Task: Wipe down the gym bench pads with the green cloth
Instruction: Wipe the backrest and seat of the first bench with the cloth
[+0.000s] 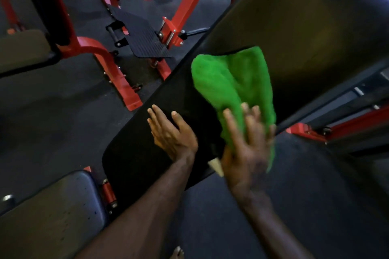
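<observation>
A black seat pad (139,153) runs from the lower left up to the middle, and a larger black back pad (305,17) rises tilted at the upper right. The green cloth (231,82) lies spread over the gap where the two pads meet. My right hand (246,143) presses flat on the cloth's near end, blurred, with a small white tag (216,166) showing at its wrist side. My left hand (170,132) rests flat on the seat pad, fingers spread, holding nothing.
Red steel machine frames (109,63) and a black ribbed foot plate (143,35) stand on the dark rubber floor to the upper left. Another black pad (52,216) sits at the lower left. A red frame bar (336,130) runs under the back pad at right.
</observation>
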Demonstrator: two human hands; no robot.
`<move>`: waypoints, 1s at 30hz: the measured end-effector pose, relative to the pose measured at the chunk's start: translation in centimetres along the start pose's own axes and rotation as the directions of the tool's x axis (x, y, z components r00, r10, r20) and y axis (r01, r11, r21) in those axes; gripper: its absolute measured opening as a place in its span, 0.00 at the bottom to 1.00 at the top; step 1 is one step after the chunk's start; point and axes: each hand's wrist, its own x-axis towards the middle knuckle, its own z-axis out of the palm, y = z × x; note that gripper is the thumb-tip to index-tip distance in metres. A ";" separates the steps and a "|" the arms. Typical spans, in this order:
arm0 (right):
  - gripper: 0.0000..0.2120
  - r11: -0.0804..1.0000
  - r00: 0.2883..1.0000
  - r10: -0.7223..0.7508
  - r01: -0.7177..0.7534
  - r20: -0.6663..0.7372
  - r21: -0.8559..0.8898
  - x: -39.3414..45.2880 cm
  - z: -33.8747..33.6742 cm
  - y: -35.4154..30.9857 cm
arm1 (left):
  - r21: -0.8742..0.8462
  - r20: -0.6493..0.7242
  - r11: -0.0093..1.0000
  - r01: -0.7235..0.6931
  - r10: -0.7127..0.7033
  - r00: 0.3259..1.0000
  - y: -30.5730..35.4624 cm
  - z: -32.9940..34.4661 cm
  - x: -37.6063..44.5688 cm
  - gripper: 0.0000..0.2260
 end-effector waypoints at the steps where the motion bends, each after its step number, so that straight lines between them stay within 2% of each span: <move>1: 0.29 0.999 0.996 -0.033 0.034 0.080 -0.005 -2.1 0.8 -0.8 | 0.012 0.003 0.999 -0.038 0.038 0.999 0.5 -0.8 -0.3 0.34; 3: 0.33 0.994 0.970 -0.112 0.112 0.214 0.009 -5.6 1.8 -1.4 | -0.027 0.068 0.993 -0.117 0.119 0.991 1.1 -2.2 -1.4 0.32; 4: 0.32 0.995 0.973 -0.102 0.099 0.207 0.025 -5.9 1.9 -1.2 | -0.039 0.119 0.993 -0.115 0.119 0.986 1.2 -2.5 -2.0 0.27; 5: 0.31 0.997 0.986 -0.071 0.066 0.148 0.038 -5.5 1.9 -0.9 | -0.052 0.122 0.993 -0.108 0.114 0.986 1.6 -2.9 -2.2 0.24; 7: 0.33 0.993 0.994 0.104 -0.101 -0.037 0.066 -3.0 1.0 -0.6 | -0.043 0.026 0.995 -0.094 0.095 0.995 1.4 -2.0 -1.1 0.29; 9: 0.40 0.950 0.935 0.304 -0.284 -0.184 0.128 -0.4 0.4 -0.7 | 0.001 0.001 1.000 0.000 0.000 1.000 1.2 -0.6 0.0 0.31; 11: 0.43 0.901 0.875 0.423 -0.378 -0.236 0.214 0.1 1.4 -1.8 | -0.004 0.023 1.000 0.028 -0.028 0.999 1.1 -0.5 0.0 0.31; 14: 0.40 0.812 0.793 0.566 -0.489 -0.225 0.318 -4.0 5.1 -4.9 | -0.040 0.027 0.999 0.031 -0.030 0.999 1.0 -0.5 -0.2 0.31; 17: 0.41 0.644 0.629 0.753 -0.643 -0.192 0.415 -6.2 7.1 -7.1 | -0.048 -0.075 0.997 -0.062 0.058 0.996 1.2 0.2 -0.4 0.28; 19: 0.43 0.559 0.538 0.816 -0.636 -0.213 0.532 -4.2 6.7 -6.4 | -0.029 -0.082 0.998 -0.048 0.045 0.996 1.1 0.3 -0.4 0.28; 21: 0.44 0.537 0.493 0.832 -0.598 -0.256 0.595 -1.7 5.6 -5.3 | -0.038 -0.018 0.999 0.012 -0.013 1.000 1.0 0.0 -0.3 0.30; 24: 0.42 0.595 0.506 0.799 -0.596 -0.324 0.539 -1.9 5.9 -5.7 | -0.024 0.025 0.999 0.032 -0.032 0.999 0.8 0.1 0.0 0.32; 26: 0.40 0.592 0.516 0.804 -0.659 -0.294 0.464 -4.8 7.3 -7.7 | -0.001 0.020 1.000 0.020 -0.020 1.000 0.7 0.1 0.2 0.33; 27: 0.41 0.558 0.505 0.828 -0.696 -0.244 0.452 -6.5 7.9 -8.6 | -0.001 0.018 1.000 0.021 -0.021 1.000 0.9 0.0 0.2 0.33; 30: 0.44 0.373 0.438 0.898 -0.720 -0.033 0.585 -8.1 8.8 -9.3 | -0.007 0.019 0.999 0.032 -0.032 0.999 0.9 0.1 0.2 0.33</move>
